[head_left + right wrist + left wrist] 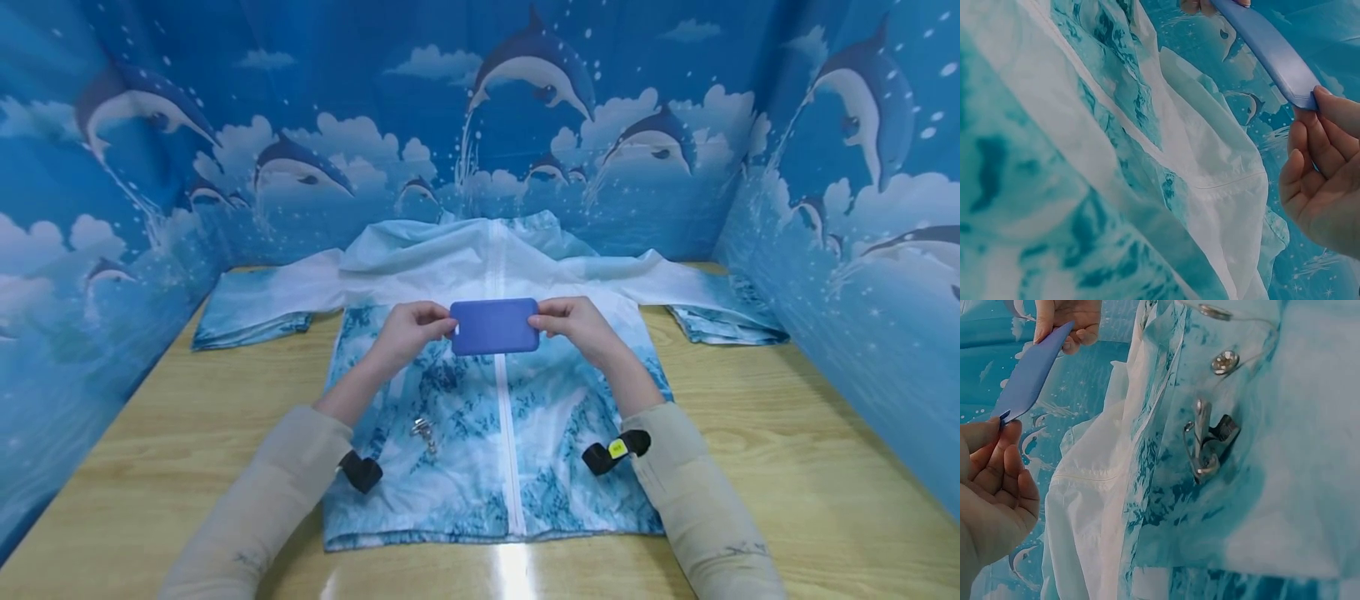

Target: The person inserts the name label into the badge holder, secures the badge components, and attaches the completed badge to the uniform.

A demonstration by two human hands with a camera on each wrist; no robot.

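Observation:
A flat blue-purple card holder (495, 327) with rounded corners and a slot at its left end is held up over a jacket. My left hand (411, 333) pinches the slotted end between thumb and fingers. At the opposite end, my right hand (576, 327) pinches the short edge. Beneath lies the zipped blue-and-white jacket (577, 417), its sleeves spread to both sides with their ends folded back. On its left front rests a small metal clip (423, 428); the left wrist view shows round metal pieces (1225, 362) on a thin line beside it.
The jacket lies on a wooden table (757, 433). Blue curtains (360, 75) printed with dolphins enclose the table at the back and both sides. Dark bands with small black devices (363, 472) sit on both wrists.

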